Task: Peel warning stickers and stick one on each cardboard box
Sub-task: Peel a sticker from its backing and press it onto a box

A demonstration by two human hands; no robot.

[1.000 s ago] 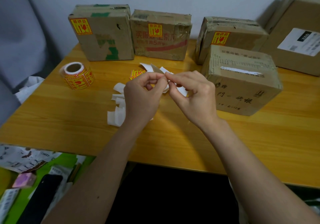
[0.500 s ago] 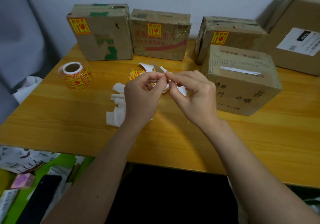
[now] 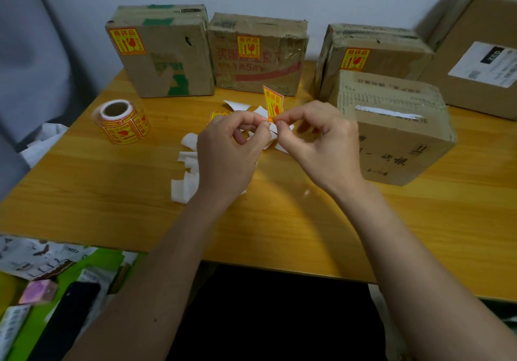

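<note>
A sticker (image 3: pixel 273 103) stands up between both hands above the counter (image 3: pixel 112 192). The right hand (image 3: pixel 321 142) pinches it; the left hand (image 3: pixel 226 151) pinches its white backing (image 3: pixel 270 132).

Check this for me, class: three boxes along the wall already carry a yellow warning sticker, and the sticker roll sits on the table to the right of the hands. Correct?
Not quite. The head view shows the sticker roll on the table to the left of the hands, not the right. The three boxes along the wall do carry a yellow warning sticker.
</note>
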